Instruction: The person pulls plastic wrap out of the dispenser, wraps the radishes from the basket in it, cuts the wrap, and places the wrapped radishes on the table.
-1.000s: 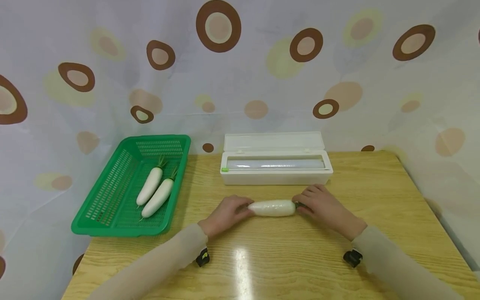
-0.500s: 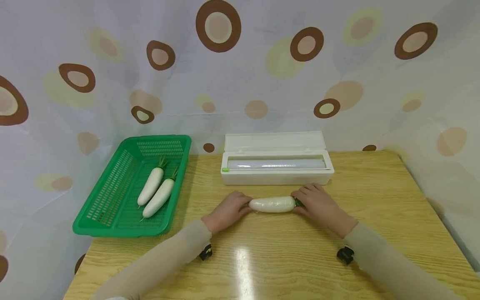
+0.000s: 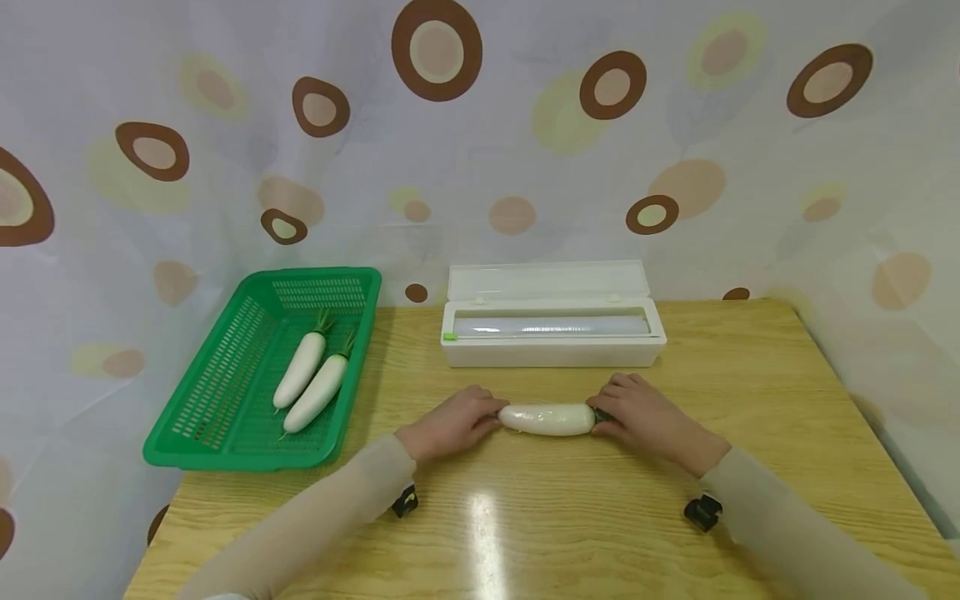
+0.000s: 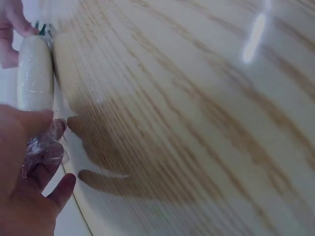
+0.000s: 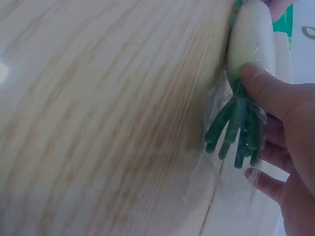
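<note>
A white radish (image 3: 547, 419) wrapped in clear plastic film lies crosswise between my two hands, close over the table. My left hand (image 3: 456, 423) pinches its tip end; in the left wrist view crumpled film (image 4: 44, 147) bunches between the thumb and fingers. At the other end my right hand (image 3: 647, 423) holds the radish by its leafy top, thumb on the shoulder. The right wrist view shows the cut green stems (image 5: 238, 125) under loose film that sticks out past them.
Behind the hands stands a white cling film box (image 3: 555, 356), lid raised, a film roll (image 3: 551, 326) inside. To the left a green basket (image 3: 247, 460) holds two unwrapped radishes (image 3: 318, 394). A patterned curtain (image 3: 480, 150) hangs behind the wooden table (image 3: 585, 533).
Both hands keep hold of the wrapped radish. It rose slightly away from me half a second ago and has come back down toward me, turning a little.
</note>
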The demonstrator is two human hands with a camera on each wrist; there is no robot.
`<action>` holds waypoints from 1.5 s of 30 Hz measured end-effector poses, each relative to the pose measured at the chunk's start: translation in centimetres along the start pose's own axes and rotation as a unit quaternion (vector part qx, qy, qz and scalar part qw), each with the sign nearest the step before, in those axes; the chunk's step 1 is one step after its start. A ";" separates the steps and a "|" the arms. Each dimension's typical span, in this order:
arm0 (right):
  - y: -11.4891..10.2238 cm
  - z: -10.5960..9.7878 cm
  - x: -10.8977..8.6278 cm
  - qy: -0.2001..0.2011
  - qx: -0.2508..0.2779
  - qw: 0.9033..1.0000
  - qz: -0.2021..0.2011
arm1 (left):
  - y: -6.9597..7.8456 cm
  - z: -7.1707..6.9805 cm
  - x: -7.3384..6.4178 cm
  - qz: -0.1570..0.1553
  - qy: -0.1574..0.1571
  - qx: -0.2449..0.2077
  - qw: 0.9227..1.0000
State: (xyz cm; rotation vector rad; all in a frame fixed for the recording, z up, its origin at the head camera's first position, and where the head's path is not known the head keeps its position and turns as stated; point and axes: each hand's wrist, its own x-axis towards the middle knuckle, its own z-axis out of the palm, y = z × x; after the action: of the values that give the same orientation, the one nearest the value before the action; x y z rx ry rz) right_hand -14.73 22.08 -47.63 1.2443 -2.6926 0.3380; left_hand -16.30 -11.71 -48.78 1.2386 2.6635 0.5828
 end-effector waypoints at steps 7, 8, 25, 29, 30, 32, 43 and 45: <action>0.3 -0.1 -0.1 -0.010 0.041 0.999 -0.004 | 1.4 0.1 0.2 -0.054 0.021 0.099 0.993; 0.4 0.0 -0.1 -0.015 0.045 0.999 -0.004 | 1.5 0.2 0.3 -0.055 0.034 0.104 0.993; 0.1 -0.6 0.2 -0.056 0.080 0.995 0.038 | 0.4 0.8 1.0 -0.001 0.023 -0.037 0.999; 0.0 -0.8 0.3 -0.036 0.073 0.996 0.028 | 0.1 0.9 0.8 0.004 0.026 -0.050 0.998; 0.0 -0.8 0.3 -0.036 0.069 0.997 0.027 | 0.1 0.9 0.8 -0.003 0.024 -0.058 0.998; -0.1 -0.7 0.3 -0.044 0.057 0.997 0.029 | 0.0 1.0 0.9 -0.029 0.027 -0.086 0.995; -0.7 0.4 0.9 -0.040 0.079 0.993 0.075 | -0.1 1.3 0.3 -0.039 0.050 -0.160 0.985; -0.8 0.5 0.9 -0.036 0.092 0.992 0.078 | -0.1 1.3 0.1 -0.031 0.058 -0.149 0.987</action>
State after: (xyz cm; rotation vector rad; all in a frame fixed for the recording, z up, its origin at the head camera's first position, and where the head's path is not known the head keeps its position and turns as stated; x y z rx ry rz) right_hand -14.73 20.85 -47.79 1.1113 -2.8843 0.5848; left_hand -16.08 -11.35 -50.03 1.0627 2.5696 1.0264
